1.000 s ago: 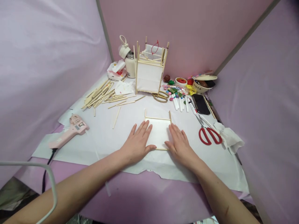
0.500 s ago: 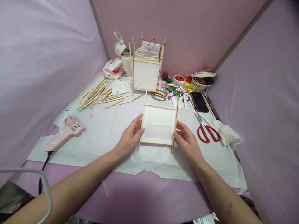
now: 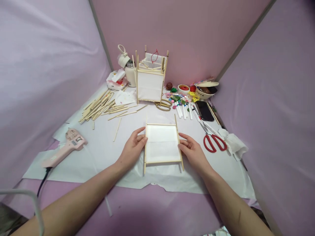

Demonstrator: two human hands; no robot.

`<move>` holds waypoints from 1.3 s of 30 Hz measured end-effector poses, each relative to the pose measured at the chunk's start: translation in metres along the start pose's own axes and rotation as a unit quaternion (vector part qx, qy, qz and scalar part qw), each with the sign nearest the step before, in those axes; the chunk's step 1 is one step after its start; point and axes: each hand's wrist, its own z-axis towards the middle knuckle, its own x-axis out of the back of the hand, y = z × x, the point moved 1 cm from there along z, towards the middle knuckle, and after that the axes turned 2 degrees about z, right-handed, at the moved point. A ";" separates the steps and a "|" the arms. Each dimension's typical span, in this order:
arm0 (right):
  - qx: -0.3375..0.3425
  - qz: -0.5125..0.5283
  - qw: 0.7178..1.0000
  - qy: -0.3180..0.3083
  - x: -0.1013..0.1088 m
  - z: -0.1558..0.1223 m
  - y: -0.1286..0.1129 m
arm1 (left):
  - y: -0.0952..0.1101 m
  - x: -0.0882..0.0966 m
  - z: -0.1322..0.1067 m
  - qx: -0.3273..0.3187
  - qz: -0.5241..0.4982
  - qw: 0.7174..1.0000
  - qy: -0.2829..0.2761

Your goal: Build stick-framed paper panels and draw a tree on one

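Left hand (image 3: 133,149) and right hand (image 3: 193,152) half-open, not closed, fingertips against side sticks of paper-covered stick panel (image 3: 161,143). Panel flat on white paper sheet (image 3: 86,167), lower center, between hands. Pink glue gun (image 3: 71,142) lower left; red-handled scissors (image 3: 214,143) right. Loose craft sticks (image 3: 98,107) upper left; upright stick-and-paper frame (image 3: 150,86) top center.

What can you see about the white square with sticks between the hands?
It's a flat rectangular frame of thin, pale wooden sticks around a smooth white panel. The side sticks poke past the corners like little legs. It lies level over a white sheet. The fingers of the left hand and right hand touch its sides.
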 end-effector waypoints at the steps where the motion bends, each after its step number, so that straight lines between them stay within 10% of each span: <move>1: -0.004 -0.004 1.000 -0.002 0.000 0.001 0.001 | 0.000 0.001 0.000 -0.009 0.010 1.000 0.007; 29: 0.094 -0.221 0.970 0.028 0.009 0.008 0.005 | -0.015 0.008 0.002 -0.153 0.216 0.963 0.048; 34: 0.133 -0.286 0.948 0.053 0.012 0.010 0.010 | 0.037 -0.016 -0.023 -0.209 0.223 0.952 -0.008; 39: 0.148 -0.301 0.941 0.040 0.013 0.013 0.015 | 0.126 -0.062 -0.084 -0.224 0.140 0.918 -0.295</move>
